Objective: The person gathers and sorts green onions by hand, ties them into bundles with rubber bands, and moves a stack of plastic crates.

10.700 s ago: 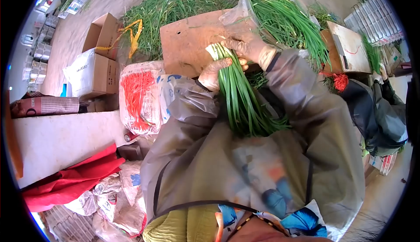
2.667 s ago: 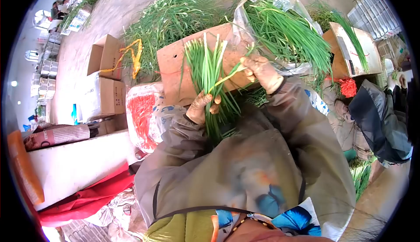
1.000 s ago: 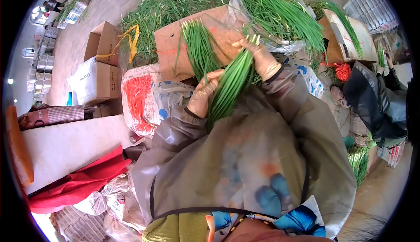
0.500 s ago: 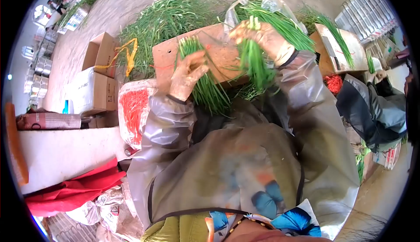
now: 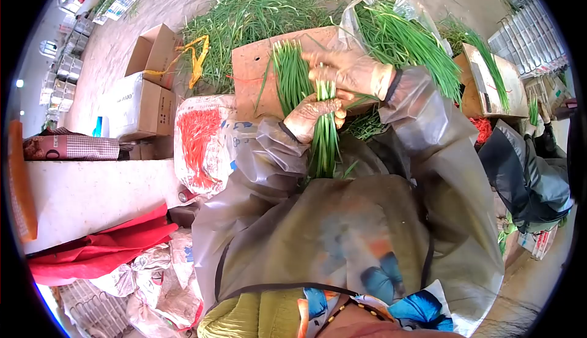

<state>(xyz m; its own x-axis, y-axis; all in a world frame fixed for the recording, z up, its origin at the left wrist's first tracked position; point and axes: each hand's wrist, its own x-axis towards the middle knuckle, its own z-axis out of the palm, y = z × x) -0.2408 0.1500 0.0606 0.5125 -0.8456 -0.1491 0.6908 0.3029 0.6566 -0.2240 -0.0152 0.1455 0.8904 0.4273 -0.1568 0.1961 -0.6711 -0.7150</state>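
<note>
In the head view, my gloved left hand (image 5: 310, 119) is closed round a small bunch of garlic chives (image 5: 325, 148), pale ends up and leaves hanging toward my lap. My gloved right hand (image 5: 358, 72) is just above it, fingers stretched out and partly blurred, close to the pale ends; its thumb side is near the bunch. Another bunch of chives (image 5: 291, 75) lies on the brown board (image 5: 249, 90), just beyond my left hand. Right of the board, a clear plastic bag (image 5: 362, 1) holds a large heap of long chives (image 5: 403, 38).
A pile of loose greens (image 5: 257, 11) covers the floor behind the board. At left are cardboard boxes (image 5: 153, 102), a sack with red ties (image 5: 200, 142) and a white tabletop (image 5: 98, 197). A person in a dark apron (image 5: 526, 167) sits at the right, by another board (image 5: 489, 81).
My right hand has passed its bunch to my left hand and opened out. My left hand has left the bunch on the board and moved right. The view has shifted slightly.
</note>
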